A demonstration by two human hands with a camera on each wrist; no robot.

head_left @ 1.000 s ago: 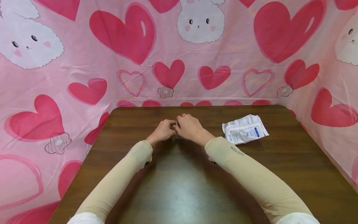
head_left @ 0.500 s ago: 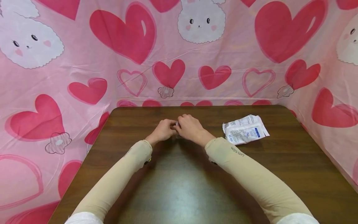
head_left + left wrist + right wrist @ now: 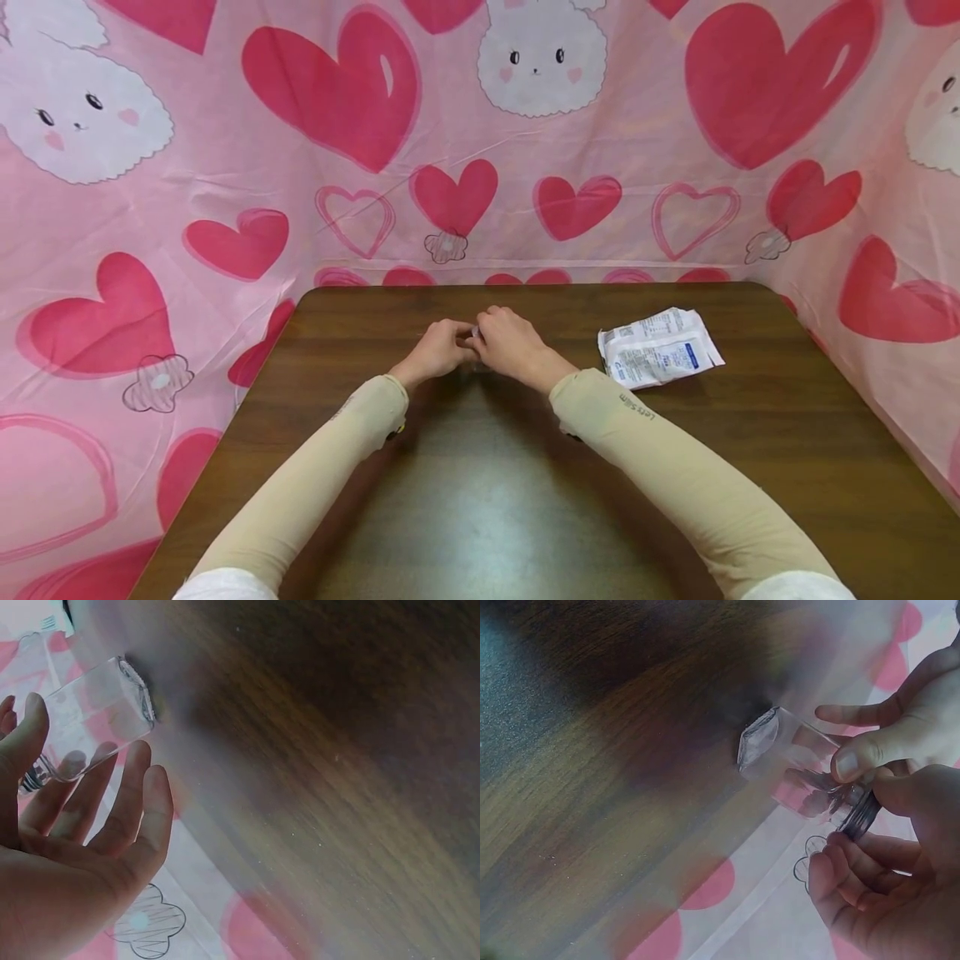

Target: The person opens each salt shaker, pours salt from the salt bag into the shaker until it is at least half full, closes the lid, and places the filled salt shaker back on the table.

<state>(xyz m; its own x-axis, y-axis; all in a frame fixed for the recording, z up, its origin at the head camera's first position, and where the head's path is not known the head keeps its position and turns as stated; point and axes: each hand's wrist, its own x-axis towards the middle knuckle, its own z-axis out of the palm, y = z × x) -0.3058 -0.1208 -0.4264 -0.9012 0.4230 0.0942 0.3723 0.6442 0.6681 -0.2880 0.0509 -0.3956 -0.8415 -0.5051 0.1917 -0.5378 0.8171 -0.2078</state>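
A small clear bottle (image 3: 791,754) with a flat base stands upright on the wooden table, between my hands. My left hand (image 3: 437,350) holds its side, the thumb on one face and the fingers around the other, as the bottle (image 3: 97,709) shows in the left wrist view. With thumb and fingertips my right hand (image 3: 516,343) pinches the ribbed top (image 3: 861,815) of the bottle. In the head view, both hands hide most of the bottle.
To the right of my right hand, a white printed packet (image 3: 660,348) lies on the table (image 3: 465,500). A pink cloth (image 3: 450,108) with hearts and rabbit faces hangs behind the table and at its sides.
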